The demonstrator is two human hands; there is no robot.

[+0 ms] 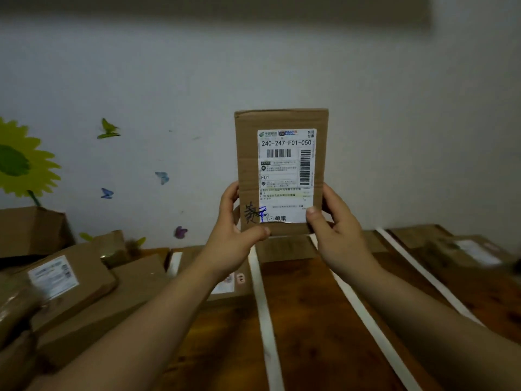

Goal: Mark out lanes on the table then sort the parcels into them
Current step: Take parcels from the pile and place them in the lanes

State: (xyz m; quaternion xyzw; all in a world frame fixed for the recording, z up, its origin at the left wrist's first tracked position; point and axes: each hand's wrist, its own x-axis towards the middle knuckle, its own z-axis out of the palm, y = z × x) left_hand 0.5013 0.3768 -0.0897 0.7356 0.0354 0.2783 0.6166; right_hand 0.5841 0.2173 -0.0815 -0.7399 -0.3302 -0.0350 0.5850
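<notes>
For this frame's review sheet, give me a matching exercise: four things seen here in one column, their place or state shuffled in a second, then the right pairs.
Things:
1. labelled parcel
2. white tape strips
3. sunflower sticker
4. heap of parcels

Places or states:
A. stuck on the wall, far left
B. held upright between the left hand and the right hand
C. piled at the lower left
D. laid in lines along the wooden table

Pairs: 1-B; 2-D; 3-A; 4-C
</notes>
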